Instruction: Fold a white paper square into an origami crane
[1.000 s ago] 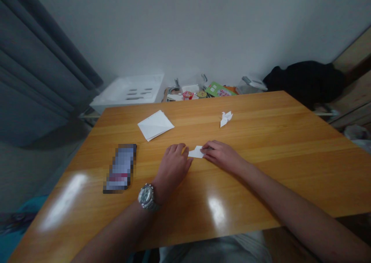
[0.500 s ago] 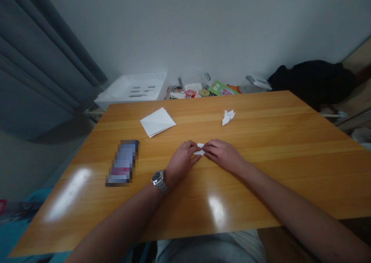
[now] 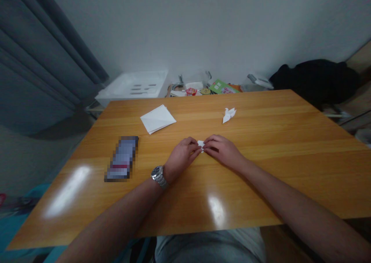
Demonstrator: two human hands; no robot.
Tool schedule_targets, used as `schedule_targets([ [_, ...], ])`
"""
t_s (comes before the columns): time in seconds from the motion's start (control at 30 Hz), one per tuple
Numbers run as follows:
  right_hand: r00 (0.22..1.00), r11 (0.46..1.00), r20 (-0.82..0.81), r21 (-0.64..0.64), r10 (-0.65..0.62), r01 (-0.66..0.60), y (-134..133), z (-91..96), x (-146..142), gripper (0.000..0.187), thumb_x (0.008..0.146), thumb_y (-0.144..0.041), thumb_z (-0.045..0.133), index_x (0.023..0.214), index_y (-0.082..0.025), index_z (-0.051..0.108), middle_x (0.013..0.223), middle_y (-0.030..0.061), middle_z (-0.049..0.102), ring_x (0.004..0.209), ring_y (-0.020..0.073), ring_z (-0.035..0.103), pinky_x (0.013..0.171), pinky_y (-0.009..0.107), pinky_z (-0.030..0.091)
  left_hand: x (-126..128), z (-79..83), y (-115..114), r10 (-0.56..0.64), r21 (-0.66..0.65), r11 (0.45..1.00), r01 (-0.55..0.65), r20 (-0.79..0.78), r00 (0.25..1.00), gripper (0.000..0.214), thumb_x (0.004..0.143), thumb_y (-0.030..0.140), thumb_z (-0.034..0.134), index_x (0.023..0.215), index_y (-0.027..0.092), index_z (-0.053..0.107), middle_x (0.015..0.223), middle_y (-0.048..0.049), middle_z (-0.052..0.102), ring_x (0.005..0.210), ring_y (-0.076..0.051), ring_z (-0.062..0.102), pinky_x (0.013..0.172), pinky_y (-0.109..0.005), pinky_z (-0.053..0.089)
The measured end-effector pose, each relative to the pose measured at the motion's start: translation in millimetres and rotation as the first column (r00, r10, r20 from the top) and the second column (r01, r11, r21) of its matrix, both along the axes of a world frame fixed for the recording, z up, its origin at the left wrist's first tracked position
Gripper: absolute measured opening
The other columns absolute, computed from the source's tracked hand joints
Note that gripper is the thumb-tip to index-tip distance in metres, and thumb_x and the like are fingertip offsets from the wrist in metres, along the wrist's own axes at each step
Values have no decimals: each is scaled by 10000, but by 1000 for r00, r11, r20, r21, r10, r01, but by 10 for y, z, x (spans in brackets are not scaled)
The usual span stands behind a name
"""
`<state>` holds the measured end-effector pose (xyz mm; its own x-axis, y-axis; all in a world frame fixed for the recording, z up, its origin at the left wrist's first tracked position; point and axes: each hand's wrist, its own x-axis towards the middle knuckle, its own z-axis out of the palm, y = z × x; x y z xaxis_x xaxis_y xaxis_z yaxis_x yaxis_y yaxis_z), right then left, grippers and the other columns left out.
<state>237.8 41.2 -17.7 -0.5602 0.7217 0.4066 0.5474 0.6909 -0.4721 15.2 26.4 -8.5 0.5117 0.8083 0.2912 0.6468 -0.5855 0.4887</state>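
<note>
Wooden table [image 3: 261,170], orange-brown and shiny, fills the near view, with two bright reflections of light on its front part. Both forearms come from the near edge and meet near the middle of the table. The left wrist wears a silver wristwatch [image 3: 158,175]. The left hand [image 3: 181,158] and the right hand [image 3: 223,152] rest low on the wood with the fingers curled, and their fingertips come together on a small folded paper [image 3: 201,144]. Each hand pinches it narrowly from its own side, so the paper lies exactly between the two grips, and only a small white corner shows; the rest is hidden under the fingers. To the left, well apart from the hands, a phone [image 3: 121,163] lies flat, its surface blurred. Farther back on the left lies a stack of white sheets [image 3: 158,118], and farther on the right a finished paper crane [image 3: 228,114]; nothing stands between these and the hands. Behind the table I see a white plastic box [image 3: 133,86], some coloured small items [image 3: 214,88], a dark cloth [image 3: 313,79], and a grey curtain [image 3: 37,62] on the left. Compared with one second ago, the hands have moved closer together, and much less of the paper is visible now.
</note>
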Motion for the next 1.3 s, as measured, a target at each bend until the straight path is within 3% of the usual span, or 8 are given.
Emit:
schedule_targets([
  [0.37, 994, 998, -111, -63, -3, -4, 7, 3, -29, 90, 928, -190, 635, 908, -215, 719, 1041, 78, 670, 985, 219, 631, 884, 381, 517, -6, 37, 17, 9, -63, 998, -4, 86, 996, 111, 950, 249, 615, 935, 193, 710, 1002, -57, 643, 950, -191, 615, 887, -315, 502],
  [0.9, 991, 995, -135, -99, -12, -1, 37, -40, -44, 81, 923, -191, 632, 893, -207, 705, 1057, 81, 646, 1000, 221, 615, 907, 388, 507, 54, 9, 5, 76, -47, 996, -72, 99, 992, 142, 975, 237, 550, 933, 180, 674, 1059, -65, 597, 953, -181, 608, 884, -308, 511],
  [1.3, 989, 988, -144, -149, -46, 24, 97, -92, -47, 91, 923, -223, 645, 867, -198, 712, 1044, 83, 649, 999, 221, 624, 908, 390, 504, 87, 4, 35, 122, -81, 990, -113, 122, 985, 116, 957, 219, 578, 887, 167, 655, 985, -63, 601, 911, -184, 608, 841, -311, 514],
])
